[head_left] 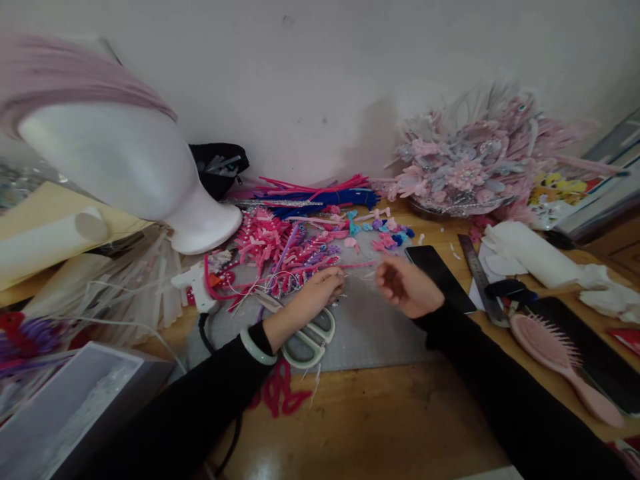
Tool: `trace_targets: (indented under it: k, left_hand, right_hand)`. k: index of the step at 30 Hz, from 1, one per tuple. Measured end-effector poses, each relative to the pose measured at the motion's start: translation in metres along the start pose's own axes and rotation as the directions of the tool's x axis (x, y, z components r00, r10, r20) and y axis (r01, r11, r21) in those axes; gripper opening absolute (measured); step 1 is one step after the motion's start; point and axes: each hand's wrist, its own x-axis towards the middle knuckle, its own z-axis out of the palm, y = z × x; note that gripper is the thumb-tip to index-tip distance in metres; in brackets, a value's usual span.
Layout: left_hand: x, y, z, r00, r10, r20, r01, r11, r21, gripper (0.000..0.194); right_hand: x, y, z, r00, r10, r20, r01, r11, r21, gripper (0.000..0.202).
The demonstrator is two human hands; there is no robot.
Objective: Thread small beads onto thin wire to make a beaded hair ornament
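Note:
My left hand [325, 290] is closed in a pinch above the grey mat [385, 333], beside a pile of pink and purple fuzzy pieces [310, 253]. What its fingers hold is too small to name; a thin pale strand runs from it toward the right. My right hand [403, 283] is a little to the right, its fingers curled and blurred, near a black phone [440, 277]. Scissors with pale green handles [306, 347] lie partly under my left wrist. White thread [250, 287] loops over the pile's left side.
A white mannequin head [120, 153] stands at the left, near a white glue gun [197, 287] and a box of clear beads [85, 413]. Pink and grey flowers [465, 167] fill the back right. A steel ruler [480, 280] and pink hairbrush [545, 340] lie at the right.

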Motion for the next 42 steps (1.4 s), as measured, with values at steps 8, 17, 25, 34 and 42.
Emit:
trace_targets:
  k: [8, 17, 25, 34, 42]
  left_hand:
    - [-0.005, 0.001, 0.001, 0.995, 0.100, 0.023, -0.103, 0.971, 0.215, 0.019]
    - [-0.006, -0.001, 0.000, 0.981, 0.154, 0.120, -0.190, 0.895, 0.404, 0.021]
    - [-0.006, 0.000, -0.001, 0.990, 0.079, 0.121, -0.114, 0.940, 0.323, 0.017]
    - [-0.006, 0.001, 0.000, 0.991, 0.060, 0.120, -0.095, 0.948, 0.304, 0.017]
    - [-0.011, 0.004, 0.001, 0.982, 0.087, 0.165, -0.146, 0.909, 0.390, 0.022]
  right_hand:
    - [0.004, 0.044, 0.024, 0.997, -0.070, 0.021, 0.073, 0.988, -0.137, 0.020]
    - [0.008, 0.036, 0.015, 0.997, -0.059, 0.056, 0.053, 0.993, 0.105, 0.021]
    - [0.022, 0.017, -0.004, 0.997, -0.036, -0.071, 0.055, 0.956, 0.290, 0.014]
    - [0.020, 0.008, -0.009, 0.991, -0.016, -0.133, 0.065, 0.928, 0.368, 0.009]
    - [0.022, -0.001, -0.018, 0.984, -0.084, -0.155, 0.131, 0.939, 0.319, 0.014]
